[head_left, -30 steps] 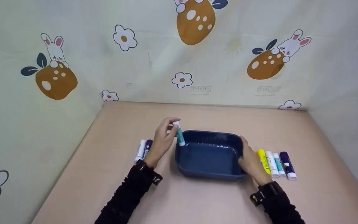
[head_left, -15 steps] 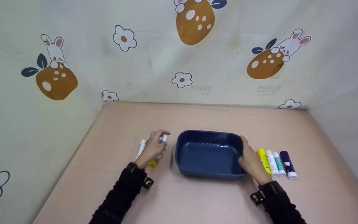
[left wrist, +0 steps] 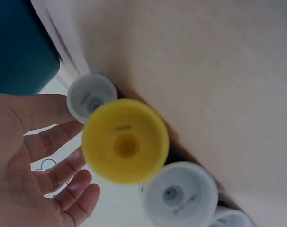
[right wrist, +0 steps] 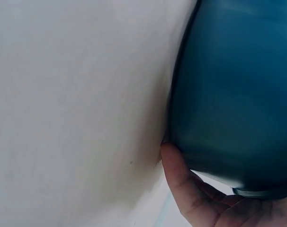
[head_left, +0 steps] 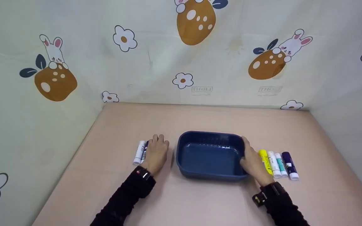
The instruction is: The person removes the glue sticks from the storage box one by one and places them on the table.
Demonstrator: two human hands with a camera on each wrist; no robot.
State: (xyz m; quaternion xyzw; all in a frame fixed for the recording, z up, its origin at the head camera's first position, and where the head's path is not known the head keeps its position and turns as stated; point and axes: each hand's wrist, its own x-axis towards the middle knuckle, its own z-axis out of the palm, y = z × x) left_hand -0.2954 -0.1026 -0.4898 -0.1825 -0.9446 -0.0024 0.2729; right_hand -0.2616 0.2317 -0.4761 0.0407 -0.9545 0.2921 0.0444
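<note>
My left hand (head_left: 156, 154) is over a row of glue sticks left of a dark blue plastic basin (head_left: 212, 174). In the left wrist view its thumb touches the small white-ended glue stick (left wrist: 91, 98), and the other fingers extend loosely behind the row. Beside that stick lie a yellow glue stick (left wrist: 125, 142) and larger white-ended ones. A white glue stick (head_left: 139, 153) and part of a purple one (head_left: 145, 151) show in the head view; the hand hides the others. My right hand (head_left: 255, 163) grips the basin's right wall, thumb over the rim.
Right of the basin, a second row of glue sticks lies side by side: yellow (head_left: 266, 161), white (head_left: 274, 164), teal-and-white (head_left: 281, 164) and purple (head_left: 290, 166). A printed cloth (head_left: 149, 62) encloses the table (head_left: 200, 204) at the back and sides.
My left hand has carried the teal-and-white glue stick from the basin's left rim leftward and down to the row. The fingers have loosened around it. My right hand stays on the basin.
</note>
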